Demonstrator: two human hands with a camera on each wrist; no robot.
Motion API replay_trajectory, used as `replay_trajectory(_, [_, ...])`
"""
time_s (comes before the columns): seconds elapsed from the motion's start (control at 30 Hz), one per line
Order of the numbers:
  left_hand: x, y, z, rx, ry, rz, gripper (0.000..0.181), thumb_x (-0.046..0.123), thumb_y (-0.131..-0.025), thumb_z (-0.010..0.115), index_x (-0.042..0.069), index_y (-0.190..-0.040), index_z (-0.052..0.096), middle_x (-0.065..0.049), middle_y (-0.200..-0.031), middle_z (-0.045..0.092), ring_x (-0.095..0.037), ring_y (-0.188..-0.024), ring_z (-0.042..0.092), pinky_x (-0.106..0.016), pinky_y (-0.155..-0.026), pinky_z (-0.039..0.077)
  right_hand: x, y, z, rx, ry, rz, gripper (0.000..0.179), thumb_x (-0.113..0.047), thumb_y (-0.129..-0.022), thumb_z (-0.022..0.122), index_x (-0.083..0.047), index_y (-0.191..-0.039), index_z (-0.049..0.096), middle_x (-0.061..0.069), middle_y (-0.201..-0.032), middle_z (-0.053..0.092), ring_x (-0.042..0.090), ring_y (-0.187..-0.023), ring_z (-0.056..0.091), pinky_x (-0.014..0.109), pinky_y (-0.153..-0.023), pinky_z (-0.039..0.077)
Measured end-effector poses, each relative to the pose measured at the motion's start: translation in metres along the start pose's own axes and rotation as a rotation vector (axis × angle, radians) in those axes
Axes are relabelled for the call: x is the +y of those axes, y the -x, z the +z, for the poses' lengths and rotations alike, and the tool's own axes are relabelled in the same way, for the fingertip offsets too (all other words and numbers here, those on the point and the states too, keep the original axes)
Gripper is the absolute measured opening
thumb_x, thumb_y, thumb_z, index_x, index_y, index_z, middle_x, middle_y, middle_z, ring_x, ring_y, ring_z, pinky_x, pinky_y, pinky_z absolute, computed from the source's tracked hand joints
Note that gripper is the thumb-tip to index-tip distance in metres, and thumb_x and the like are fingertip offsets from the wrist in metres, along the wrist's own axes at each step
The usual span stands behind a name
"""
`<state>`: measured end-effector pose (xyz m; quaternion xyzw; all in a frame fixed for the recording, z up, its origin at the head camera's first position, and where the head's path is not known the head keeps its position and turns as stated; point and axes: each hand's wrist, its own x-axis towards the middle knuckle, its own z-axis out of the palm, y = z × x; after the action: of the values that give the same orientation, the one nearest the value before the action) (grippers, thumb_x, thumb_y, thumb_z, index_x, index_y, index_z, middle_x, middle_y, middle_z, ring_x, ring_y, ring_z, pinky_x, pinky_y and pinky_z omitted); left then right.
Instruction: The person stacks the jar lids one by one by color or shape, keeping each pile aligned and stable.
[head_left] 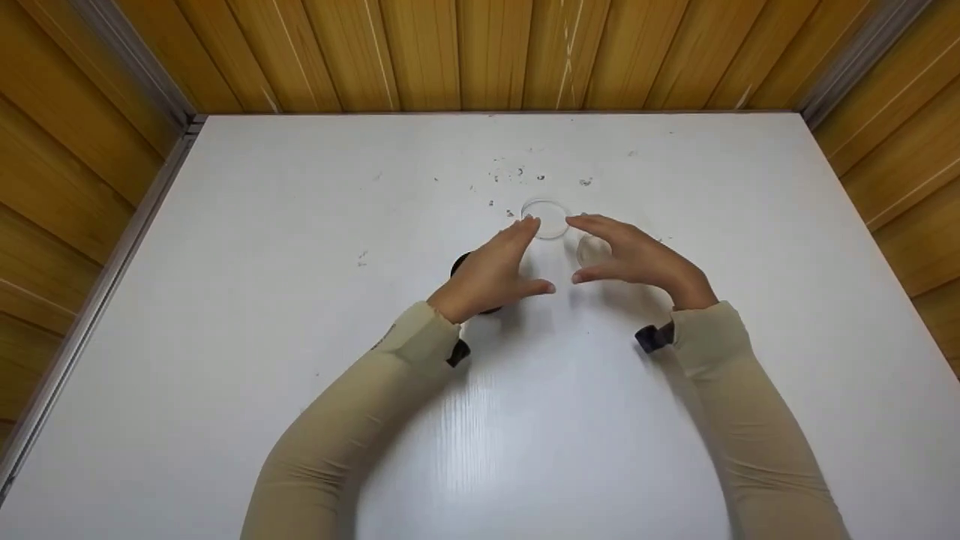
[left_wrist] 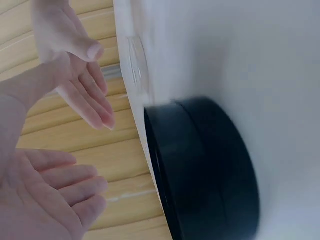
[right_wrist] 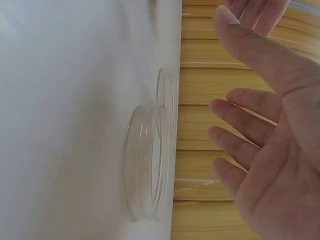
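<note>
Both hands hover over the white table with nothing held, fingers extended and thumbs spread, palms turned toward each other. Beneath my left hand (head_left: 495,274) stands a round black object with low sides (left_wrist: 215,165), mostly covered by the hand in the head view. A clear petri dish (head_left: 553,219) lies flat just beyond the fingertips of both hands. Under my right hand (head_left: 637,255) is another clear petri dish (right_wrist: 137,165), partly hidden from above; in the right wrist view it stands apart from the palm.
The white table (head_left: 225,300) has small dark marks (head_left: 517,176) behind the dishes. Yellow wood-panel walls (head_left: 487,56) enclose its back and sides. Dark wrist cameras (head_left: 652,339) stick out from the beige sleeves (head_left: 750,420).
</note>
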<state>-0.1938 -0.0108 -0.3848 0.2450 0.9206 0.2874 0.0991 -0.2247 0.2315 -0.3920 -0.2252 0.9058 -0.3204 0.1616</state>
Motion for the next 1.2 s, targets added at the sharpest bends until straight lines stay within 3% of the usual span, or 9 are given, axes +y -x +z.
replay_trajectory(0.2, [0.017,-0.014,0.014,-0.001,-0.011,-0.004,0.094,0.044,-0.083,0.072,0.007,-0.153,0.021,-0.01,-0.158,0.025,-0.023,-0.147,0.024,-0.035,-0.118,0.025,0.014,0.007,-0.01,0.003,0.011,0.057,0.09,-0.04,-0.077,0.08,-0.019,-0.151,0.033,0.008,-0.158,0.028,0.031,-0.147,0.02,0.054,-0.117,0.021])
replay_trajectory(0.63, [0.043,-0.045,0.045,-0.006,-0.029,-0.097,0.091,0.039,-0.084,0.073,0.0,-0.15,0.026,-0.015,-0.155,0.031,-0.022,-0.143,0.033,-0.031,-0.115,0.031,0.039,0.015,-0.026,-0.034,0.061,0.123,0.093,-0.038,-0.075,0.081,-0.014,-0.151,0.032,0.013,-0.157,0.028,0.036,-0.145,0.021,0.058,-0.115,0.02])
replay_trajectory(0.87, [0.046,-0.058,0.057,-0.02,0.018,-0.144,0.09,0.038,-0.084,0.073,-0.001,-0.149,0.026,-0.015,-0.154,0.033,-0.022,-0.143,0.033,-0.028,-0.116,0.028,0.05,0.017,-0.027,-0.049,0.045,0.158,0.094,-0.038,-0.076,0.081,-0.013,-0.151,0.031,0.014,-0.158,0.027,0.037,-0.146,0.02,0.059,-0.115,0.019])
replay_trajectory(1.07, [0.04,-0.063,0.066,-0.043,0.08,-0.179,0.089,0.034,-0.086,0.073,-0.001,-0.151,0.023,-0.014,-0.156,0.029,-0.022,-0.145,0.028,-0.028,-0.117,0.025,0.058,0.013,-0.023,-0.055,0.043,0.143,0.092,-0.034,-0.076,0.081,-0.009,-0.15,0.032,0.014,-0.156,0.03,0.035,-0.146,0.021,0.055,-0.117,0.019])
replay_trajectory(1.2, [0.037,-0.065,0.068,-0.043,0.096,-0.195,0.087,0.032,-0.086,0.073,0.0,-0.151,0.024,-0.014,-0.155,0.032,-0.022,-0.143,0.032,-0.028,-0.117,0.027,0.061,0.012,-0.022,-0.063,0.051,0.14,0.09,-0.034,-0.077,0.08,-0.01,-0.15,0.033,0.016,-0.156,0.03,0.037,-0.145,0.021,0.056,-0.116,0.019])
